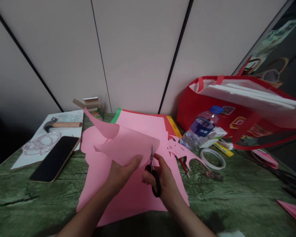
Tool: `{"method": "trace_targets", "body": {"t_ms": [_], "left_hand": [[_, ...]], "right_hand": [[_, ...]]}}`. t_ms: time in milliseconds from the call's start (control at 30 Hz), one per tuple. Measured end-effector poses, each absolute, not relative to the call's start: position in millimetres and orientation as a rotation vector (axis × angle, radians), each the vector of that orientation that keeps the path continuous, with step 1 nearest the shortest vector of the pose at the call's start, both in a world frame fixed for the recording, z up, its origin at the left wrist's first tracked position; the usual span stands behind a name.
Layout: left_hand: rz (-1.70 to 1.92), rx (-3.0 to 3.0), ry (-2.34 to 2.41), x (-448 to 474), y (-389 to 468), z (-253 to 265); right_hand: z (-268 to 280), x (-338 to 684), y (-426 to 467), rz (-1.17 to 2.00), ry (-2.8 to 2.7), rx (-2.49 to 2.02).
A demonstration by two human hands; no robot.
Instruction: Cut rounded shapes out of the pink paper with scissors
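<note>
My left hand (122,172) grips a curling sheet of pink paper (128,144) by its lower edge, thumb on top and the other fingers hidden beneath. Black-handled scissors (156,182) sit in my right hand (162,177), with fingers through the loops. Their blades point away from me and lie at the right end of the held sheet. A narrow strip of this paper curls up toward the back left. Under both hands lies a stack of larger pink sheets (138,200), with green, red and yellow edges showing at the back.
To the left are a phone (55,159), a hammer (64,124) and a beaded mask-like piece (40,143). On the right stand a water bottle (199,128) and a red bag (212,102), near a tape roll (212,159), pink paper scraps (185,152) and a pencil (184,167).
</note>
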State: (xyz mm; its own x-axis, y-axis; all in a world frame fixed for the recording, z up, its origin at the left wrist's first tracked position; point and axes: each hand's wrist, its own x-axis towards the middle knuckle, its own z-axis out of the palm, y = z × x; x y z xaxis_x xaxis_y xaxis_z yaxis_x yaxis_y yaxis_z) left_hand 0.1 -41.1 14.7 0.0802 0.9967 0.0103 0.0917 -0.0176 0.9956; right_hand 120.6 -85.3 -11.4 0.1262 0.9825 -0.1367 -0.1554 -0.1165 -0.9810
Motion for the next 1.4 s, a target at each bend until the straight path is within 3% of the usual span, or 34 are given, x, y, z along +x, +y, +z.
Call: {"method": "trace_targets", "body": {"t_ms": [767, 933, 1133, 1400], "left_hand": [[1.269, 1.308, 1.029, -2, -38, 11], [0.994, 1.422, 0.846, 7, -53, 19], [1.292, 1.248, 1.276, 11, -57, 20], [1.267, 1.354, 1.199, 8, -58, 12]], "right_hand": [[0, 116, -84, 1.275, -0.838, -1.323], [-3, 112, -88, 1.309, -0.856, -1.261], [-3, 108, -92, 1.334, -0.916, -1.262], [-9, 112, -90, 1.358, -0.873, -1.056]]}}
